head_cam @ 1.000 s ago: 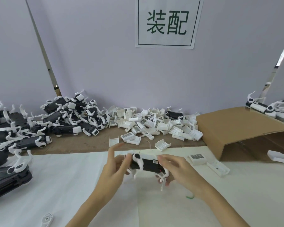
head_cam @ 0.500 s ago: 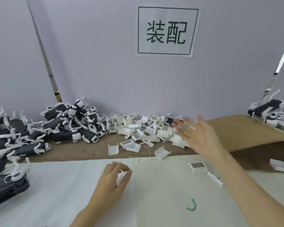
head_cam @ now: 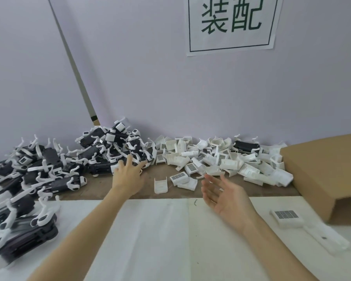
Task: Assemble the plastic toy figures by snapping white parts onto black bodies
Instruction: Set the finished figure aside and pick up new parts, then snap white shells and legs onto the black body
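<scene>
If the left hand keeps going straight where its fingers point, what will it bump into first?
Probably the pile of black bodies: the left hand points at it with open fingers, fingertips already at its near edge, though depth is hard to judge.

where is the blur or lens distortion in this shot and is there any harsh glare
Head view: wide-angle bending slants the grey wall seam and stretches the edges; the flat white plastic part at lower right and the near black toy bodies with white clips at lower left are smeared; the open right hand is slightly soft. Lighting is even and diffuse, with no harsh glare.
</scene>
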### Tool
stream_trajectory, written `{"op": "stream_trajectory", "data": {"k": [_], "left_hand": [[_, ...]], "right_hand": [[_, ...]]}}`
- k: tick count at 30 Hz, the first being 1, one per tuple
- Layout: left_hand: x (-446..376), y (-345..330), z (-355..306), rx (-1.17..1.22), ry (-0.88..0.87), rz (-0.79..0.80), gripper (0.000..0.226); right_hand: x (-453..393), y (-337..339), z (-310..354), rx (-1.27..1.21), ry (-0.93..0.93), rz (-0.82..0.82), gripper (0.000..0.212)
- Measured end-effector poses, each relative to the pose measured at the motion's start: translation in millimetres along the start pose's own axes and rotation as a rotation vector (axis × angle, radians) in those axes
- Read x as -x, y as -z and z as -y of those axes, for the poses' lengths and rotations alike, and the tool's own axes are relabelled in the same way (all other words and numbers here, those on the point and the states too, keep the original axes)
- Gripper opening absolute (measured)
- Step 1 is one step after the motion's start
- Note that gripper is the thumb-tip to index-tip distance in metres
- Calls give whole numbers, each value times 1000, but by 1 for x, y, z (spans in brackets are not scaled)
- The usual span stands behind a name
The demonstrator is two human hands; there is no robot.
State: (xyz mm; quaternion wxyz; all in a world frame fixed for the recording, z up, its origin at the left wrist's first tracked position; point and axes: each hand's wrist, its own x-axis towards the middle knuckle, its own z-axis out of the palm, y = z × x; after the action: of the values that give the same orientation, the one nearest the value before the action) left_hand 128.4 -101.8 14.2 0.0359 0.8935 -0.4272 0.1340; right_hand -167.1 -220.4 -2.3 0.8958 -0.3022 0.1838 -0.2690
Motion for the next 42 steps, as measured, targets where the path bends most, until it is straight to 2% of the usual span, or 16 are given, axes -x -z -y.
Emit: {"op": "stream_trajectory", "data": {"k": [3,6,13,18,22,26,29,31,33,35,38,42], "left_hand": [[-23,-19,6,-180,-38,92,57],[-29,-29,-2,-161,-29,50,57],[2,-16,6,296,-14,-159,28],[44,3,30,627,39,-352,38],[80,29,21,877,112,-412,38],[128,46,-28,1159,-52,-355,42],[158,50,-66,1329,-94,-260,50],[174,51,-85,1428,-82,-174,49],[188,53,-99,1534,-74,-105,45],[199,58,-107,1680,-39,-42,42],[207,62,-109,1856,14,13,50],[201,60,-98,2036,116,29,40]], "right_hand": [[-4,4,2,8,-1,18,42],[-5,4,3,11,-8,28,41],[1,-5,8,33,-23,55,41],[15,-17,16,27,0,75,42],[34,-25,15,88,0,79,39],[59,-21,6,209,-21,31,36],[83,-14,-2,407,42,-29,30],[100,-9,-8,592,120,-67,26],[114,-5,-14,781,186,-77,40],[125,-6,-18,894,175,-5,54],[132,-14,-22,969,100,119,54],[129,-23,-26,956,225,-2,51]]}}
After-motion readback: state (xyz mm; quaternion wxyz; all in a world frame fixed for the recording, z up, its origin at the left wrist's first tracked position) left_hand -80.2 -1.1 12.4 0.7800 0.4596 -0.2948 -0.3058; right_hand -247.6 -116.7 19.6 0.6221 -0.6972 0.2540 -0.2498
